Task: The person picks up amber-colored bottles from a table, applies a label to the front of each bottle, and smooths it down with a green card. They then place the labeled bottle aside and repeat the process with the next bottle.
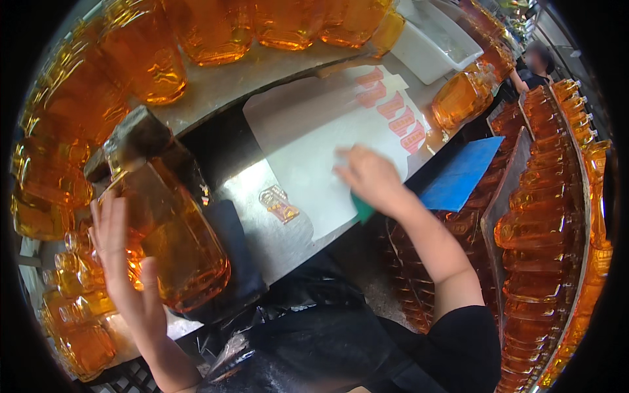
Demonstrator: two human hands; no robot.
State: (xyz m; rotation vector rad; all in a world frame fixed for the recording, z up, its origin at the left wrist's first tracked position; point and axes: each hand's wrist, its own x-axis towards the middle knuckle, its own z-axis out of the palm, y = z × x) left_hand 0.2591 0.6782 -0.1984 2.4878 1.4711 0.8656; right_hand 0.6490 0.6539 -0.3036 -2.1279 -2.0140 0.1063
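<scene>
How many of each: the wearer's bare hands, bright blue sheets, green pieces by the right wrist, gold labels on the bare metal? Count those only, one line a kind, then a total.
Bare hands, left hand and right hand: 2
Bright blue sheet: 1
Green piece: 1
Gold label: 1
Total: 5
</scene>
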